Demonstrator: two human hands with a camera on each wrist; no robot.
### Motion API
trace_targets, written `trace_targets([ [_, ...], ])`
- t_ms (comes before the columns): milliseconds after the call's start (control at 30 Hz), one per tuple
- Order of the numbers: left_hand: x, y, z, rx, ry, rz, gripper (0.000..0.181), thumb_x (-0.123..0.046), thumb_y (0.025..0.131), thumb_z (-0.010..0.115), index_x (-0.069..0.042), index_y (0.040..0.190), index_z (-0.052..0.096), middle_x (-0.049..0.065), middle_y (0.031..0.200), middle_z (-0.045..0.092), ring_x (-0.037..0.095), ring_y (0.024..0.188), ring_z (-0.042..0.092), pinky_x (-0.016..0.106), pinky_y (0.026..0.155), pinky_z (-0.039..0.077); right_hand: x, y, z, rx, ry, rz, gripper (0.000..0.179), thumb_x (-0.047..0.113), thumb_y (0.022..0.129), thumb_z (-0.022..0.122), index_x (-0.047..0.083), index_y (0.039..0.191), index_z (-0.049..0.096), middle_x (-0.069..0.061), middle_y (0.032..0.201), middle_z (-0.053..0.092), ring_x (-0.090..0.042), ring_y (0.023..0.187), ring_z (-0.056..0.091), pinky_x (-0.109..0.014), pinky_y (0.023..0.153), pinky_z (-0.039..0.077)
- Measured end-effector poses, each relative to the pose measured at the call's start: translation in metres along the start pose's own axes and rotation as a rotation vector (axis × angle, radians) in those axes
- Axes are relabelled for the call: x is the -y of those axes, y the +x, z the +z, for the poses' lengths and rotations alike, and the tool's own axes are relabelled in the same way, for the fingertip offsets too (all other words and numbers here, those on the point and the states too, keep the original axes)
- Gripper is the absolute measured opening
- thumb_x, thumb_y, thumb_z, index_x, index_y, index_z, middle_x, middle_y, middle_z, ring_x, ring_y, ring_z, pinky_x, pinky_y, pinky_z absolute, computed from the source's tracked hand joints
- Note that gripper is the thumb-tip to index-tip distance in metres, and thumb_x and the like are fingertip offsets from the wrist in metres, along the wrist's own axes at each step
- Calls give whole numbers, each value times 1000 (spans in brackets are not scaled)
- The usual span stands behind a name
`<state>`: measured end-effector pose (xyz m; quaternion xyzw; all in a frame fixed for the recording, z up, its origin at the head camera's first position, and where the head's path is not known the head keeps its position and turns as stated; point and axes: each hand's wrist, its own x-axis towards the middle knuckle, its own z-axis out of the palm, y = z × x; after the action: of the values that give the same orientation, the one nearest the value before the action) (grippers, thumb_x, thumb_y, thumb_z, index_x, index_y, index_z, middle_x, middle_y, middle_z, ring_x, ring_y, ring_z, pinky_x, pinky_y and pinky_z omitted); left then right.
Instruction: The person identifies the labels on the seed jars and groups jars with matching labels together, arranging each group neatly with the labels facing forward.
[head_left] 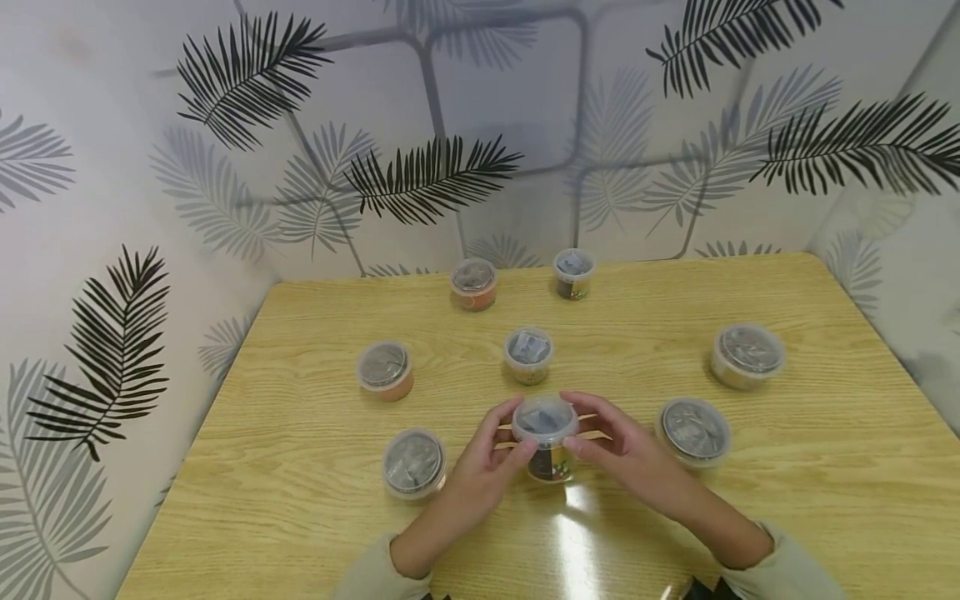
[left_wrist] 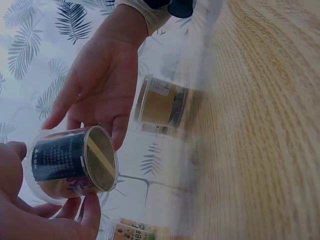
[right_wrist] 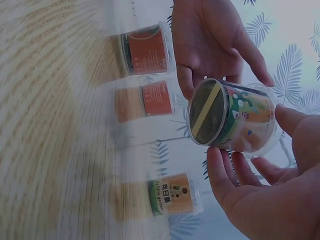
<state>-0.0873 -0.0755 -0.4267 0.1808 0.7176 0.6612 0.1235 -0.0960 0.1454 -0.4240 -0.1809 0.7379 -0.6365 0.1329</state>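
Both hands grip one clear plastic tub (head_left: 551, 460) with a dark and yellow printed label and a translucent lid; a small packet shows through the lid. My left hand (head_left: 480, 483) has thumb and fingers around its left side, and my right hand (head_left: 633, 458) grips its right side. In the left wrist view the dark label panel with white text on the tub (left_wrist: 59, 157) is visible. From the right wrist, the tub (right_wrist: 252, 120) shows a flowery label and a pale strip across its base. The tub is held up off the wooden table (head_left: 300, 517).
Several similar lidded tubs stand around: one near the left forearm (head_left: 413, 463), one beside the right forearm (head_left: 694, 430), one far right (head_left: 747, 357), one just behind the held tub (head_left: 528, 355). Orange-based tubs (head_left: 386, 370) stand left and back. A leaf-patterned curtain (head_left: 510, 100) borders the table.
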Motion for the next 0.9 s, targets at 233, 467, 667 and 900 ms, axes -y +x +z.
trace_targets([
  [233,-1,0,3,49,-6,-36,59,-29,96,52,-13,145,24,12,126,43,21,109,50,28,89,46,-1,2,4,63,48,11,58,18,93,59,17,144,31,-10,137,41,-30,120,45,-31,91,46],
  [467,4,1,1,52,26,-26,59,-31,97,49,-12,146,22,8,129,41,21,111,49,28,88,47,-3,2,2,57,28,-10,55,18,95,55,14,144,31,-10,137,42,-30,119,46,-31,90,46],
  [667,0,0,1,-16,69,-21,52,-25,98,48,-11,144,27,7,131,39,21,111,48,26,89,46,-2,1,-3,-4,-21,-45,48,19,97,52,13,142,37,-9,135,45,-29,118,48,-33,90,46],
  [900,-22,-4,2,-25,53,-15,46,-18,101,42,-3,142,28,13,131,39,23,109,49,29,90,45,-1,0,-3,-48,-12,-21,43,20,96,54,18,137,43,-11,130,49,-29,112,52,-41,89,47],
])
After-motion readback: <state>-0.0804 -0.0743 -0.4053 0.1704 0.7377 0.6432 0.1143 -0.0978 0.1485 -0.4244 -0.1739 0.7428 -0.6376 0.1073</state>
